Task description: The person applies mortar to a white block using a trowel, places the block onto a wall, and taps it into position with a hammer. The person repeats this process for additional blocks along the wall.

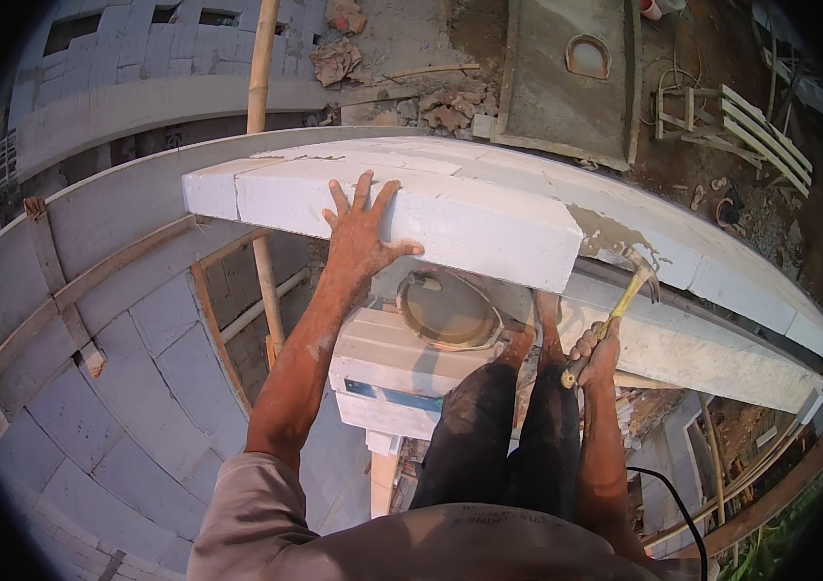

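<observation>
My left hand [363,232] lies with fingers spread on the front face of a long white lightweight block [469,218], its fingertips near the block's top edge. In my right hand [597,356] is a claw hammer [630,293] with a yellow handle, gripped low, the head up and near the block's right end. Grey wet mortar [610,237] is spread on the wall top just right of that end. Below the block, close to my feet, a round bucket [445,308] holds grey mortar.
I stand on stacked white blocks [402,344] with a drop to the ground around them. A bamboo pole [262,68] rises past the wall at left. Beyond the wall are a concrete slab [552,107], rubble [450,105] and a white slatted wooden piece [768,140].
</observation>
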The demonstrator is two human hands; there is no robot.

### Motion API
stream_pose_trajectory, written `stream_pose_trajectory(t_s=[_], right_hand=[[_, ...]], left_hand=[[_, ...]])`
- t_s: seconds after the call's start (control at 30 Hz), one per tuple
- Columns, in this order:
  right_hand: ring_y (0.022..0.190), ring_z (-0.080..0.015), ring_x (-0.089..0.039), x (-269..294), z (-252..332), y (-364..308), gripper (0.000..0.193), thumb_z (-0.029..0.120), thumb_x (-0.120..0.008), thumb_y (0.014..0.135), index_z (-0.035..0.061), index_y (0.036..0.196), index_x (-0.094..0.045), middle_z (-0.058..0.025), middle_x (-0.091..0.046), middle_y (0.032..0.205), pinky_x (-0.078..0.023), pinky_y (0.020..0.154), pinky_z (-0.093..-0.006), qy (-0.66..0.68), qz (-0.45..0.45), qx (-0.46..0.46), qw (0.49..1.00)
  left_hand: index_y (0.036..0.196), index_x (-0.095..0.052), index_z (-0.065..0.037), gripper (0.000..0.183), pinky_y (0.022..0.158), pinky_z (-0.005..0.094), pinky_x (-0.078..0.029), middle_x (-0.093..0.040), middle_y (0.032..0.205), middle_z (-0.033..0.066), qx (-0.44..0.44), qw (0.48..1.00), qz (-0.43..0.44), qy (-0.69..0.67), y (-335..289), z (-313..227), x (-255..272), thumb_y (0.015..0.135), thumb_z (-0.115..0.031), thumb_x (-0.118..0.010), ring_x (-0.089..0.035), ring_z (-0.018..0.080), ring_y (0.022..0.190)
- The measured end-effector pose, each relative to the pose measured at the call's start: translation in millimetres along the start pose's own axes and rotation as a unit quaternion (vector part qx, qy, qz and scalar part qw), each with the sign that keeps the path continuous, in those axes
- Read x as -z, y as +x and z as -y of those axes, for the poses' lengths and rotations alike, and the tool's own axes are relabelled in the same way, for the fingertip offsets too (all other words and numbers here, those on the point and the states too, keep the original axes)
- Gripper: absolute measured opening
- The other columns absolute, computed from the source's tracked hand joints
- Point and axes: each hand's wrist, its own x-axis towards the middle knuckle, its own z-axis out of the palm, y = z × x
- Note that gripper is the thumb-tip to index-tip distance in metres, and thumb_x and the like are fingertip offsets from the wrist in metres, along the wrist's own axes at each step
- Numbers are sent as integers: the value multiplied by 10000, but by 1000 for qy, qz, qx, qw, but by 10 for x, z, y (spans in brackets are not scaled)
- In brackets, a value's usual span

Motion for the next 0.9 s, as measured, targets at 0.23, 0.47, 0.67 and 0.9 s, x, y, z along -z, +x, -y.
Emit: stream_pose_trajectory(t_s=[0.23, 0.47, 0.67, 0.9], right_hand=[[365, -131, -344, -222, 5, -89, 472, 535, -353, 1029, 120, 828, -455, 6, -379, 531, -369, 327, -306, -188, 64, -41, 979], [368, -110, -353, -347, -32, -199, 469, 564, -365, 1016, 159, 784, -416, 26, -352, 528, -365, 343, -291, -139, 64, -63, 986], [342, -130, -387, 344, -292, -723, 495, 581, -440, 985, 141, 760, -427, 6, -390, 506, -376, 316, -295, -289, 27, -56, 955], [359, -116, -426, 866, -513, -1179, 448, 440, -516, 999, 45, 789, -519, 2, -411, 500, -369, 315, -281, -528, 57, -93, 842]], left_hand=[[1413, -457, -258, 1077, 1004, 817, -242, -303, 1534, 155, -6, 1000, -3, 14, -2, -21, 33, 477, -556, -898, -104, 564, 1412], [1415, -460, -258, 1078, 1025, 801, -226, -301, 1538, 154, -3, 1000, 3, 8, -6, -22, 59, 477, -571, -889, -82, 554, 1423], [1419, -461, -265, 1094, 1025, 809, -205, -285, 1545, 169, -5, 1000, 5, 8, 5, -11, 23, 469, -628, -863, -59, 566, 1421], [1441, -436, -271, 1106, 1009, 828, -185, -245, 1557, 185, -10, 1000, 16, 13, 6, 4, 44, 494, -687, -828, -12, 597, 1408]])
